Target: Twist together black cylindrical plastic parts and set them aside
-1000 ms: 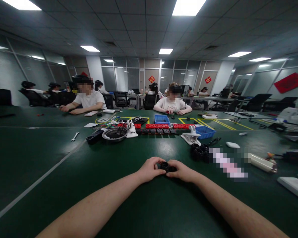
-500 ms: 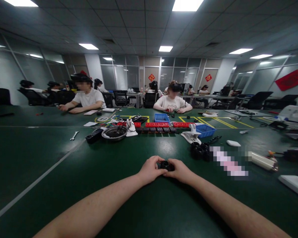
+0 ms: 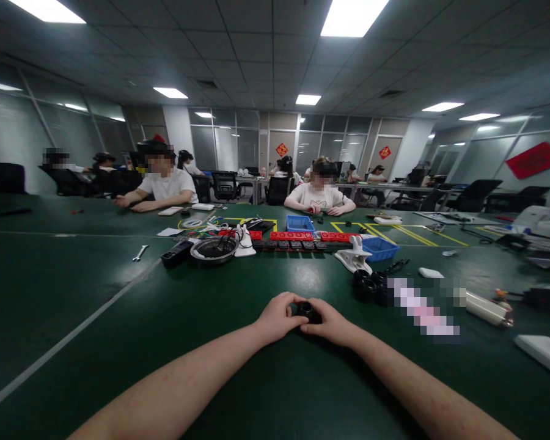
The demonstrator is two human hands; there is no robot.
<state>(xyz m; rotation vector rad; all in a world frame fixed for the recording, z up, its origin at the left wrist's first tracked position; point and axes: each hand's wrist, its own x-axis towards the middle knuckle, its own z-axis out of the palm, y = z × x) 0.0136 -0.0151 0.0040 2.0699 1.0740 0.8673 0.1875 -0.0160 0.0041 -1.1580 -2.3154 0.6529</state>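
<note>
I watched the person's left hand (image 3: pixel 277 318) and right hand (image 3: pixel 329 324), partly curled, thumbs and fingers clamped on a glossy black ring-shaped part (image 3: pixel 305 309) at twelve o'clock before the wearer, over the smooth green tabletop (image 3: pixel 238 391). I couldn't tell whether it rested there. From it, shiny black rounded parts (image 3: pixel 365 288) clustered at two o'clock; a shiny-rimmed round dish (image 3: pixel 213 261) sat at ten.

Grn tbl (image 3: pixel 201 299), wrench (image 3: pixel 140 253), blu bins (image 3: pixel 384 252), wht clip (image 3: pixel 352 262)
</note>
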